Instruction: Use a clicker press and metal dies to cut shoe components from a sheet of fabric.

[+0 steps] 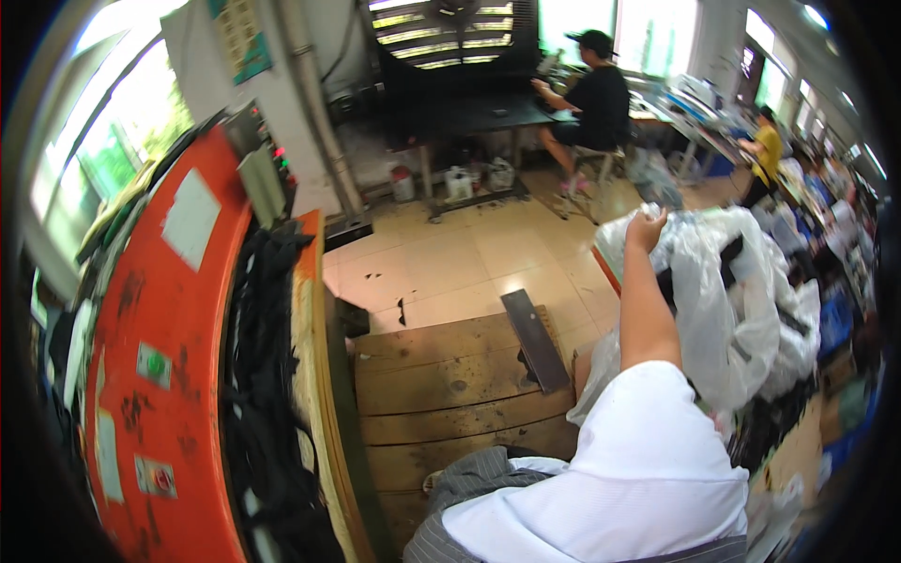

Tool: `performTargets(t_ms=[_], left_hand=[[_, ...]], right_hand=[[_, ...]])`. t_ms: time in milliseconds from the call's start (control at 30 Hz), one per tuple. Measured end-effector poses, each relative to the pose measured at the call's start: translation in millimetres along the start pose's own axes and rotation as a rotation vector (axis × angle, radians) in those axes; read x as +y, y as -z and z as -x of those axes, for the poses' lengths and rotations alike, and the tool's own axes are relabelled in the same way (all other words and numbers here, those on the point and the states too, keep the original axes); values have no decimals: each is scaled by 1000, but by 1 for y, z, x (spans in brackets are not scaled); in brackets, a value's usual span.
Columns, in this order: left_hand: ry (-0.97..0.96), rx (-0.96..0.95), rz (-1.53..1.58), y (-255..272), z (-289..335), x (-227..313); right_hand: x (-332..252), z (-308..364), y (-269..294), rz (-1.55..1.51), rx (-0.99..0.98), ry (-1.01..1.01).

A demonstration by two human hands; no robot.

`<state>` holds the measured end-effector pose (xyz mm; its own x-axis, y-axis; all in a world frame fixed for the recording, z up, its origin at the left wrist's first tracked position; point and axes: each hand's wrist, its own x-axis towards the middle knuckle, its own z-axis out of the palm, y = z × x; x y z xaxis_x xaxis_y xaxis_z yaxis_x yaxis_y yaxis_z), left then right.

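Observation:
My right arm, in a white short sleeve, stretches forward. At its end my right hand [646,229] is closed, its fingers gripping a bit of white plastic at the rim of a big clear plastic bag [718,310]. This bag hangs in loose folds over a container whose orange edge shows on the left. Dark pieces show in and through the plastic. My left hand is out of view.
On the left stands an orange machine [155,375] with green and red buttons, black cloth [267,375] heaped alongside. A wooden platform [441,394] holds a dark flat bar [535,340]. Beyond, a person [601,98] sits at a black table [460,117]; another person [765,155] works farther right.

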<state>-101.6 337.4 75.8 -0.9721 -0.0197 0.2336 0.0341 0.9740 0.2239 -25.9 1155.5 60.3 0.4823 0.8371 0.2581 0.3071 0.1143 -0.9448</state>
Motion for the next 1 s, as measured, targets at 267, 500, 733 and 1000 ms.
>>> performTargets(t_ms=[267, 500, 733, 1000], left_hand=[[333, 325, 49, -44, 115, -42], [458, 261, 104, -31, 117, -33], [496, -338, 393, 33, 120, -42], [514, 466, 241, 22, 66, -130]], right_hand=[[-77, 325, -141, -659, -920, 362], [-234, 659, 29, -1185, -1715, 892], [-295, 788, 147, -1546, -1861, 1691], [-218, 810, 208, -1027, -2109, 2452]])
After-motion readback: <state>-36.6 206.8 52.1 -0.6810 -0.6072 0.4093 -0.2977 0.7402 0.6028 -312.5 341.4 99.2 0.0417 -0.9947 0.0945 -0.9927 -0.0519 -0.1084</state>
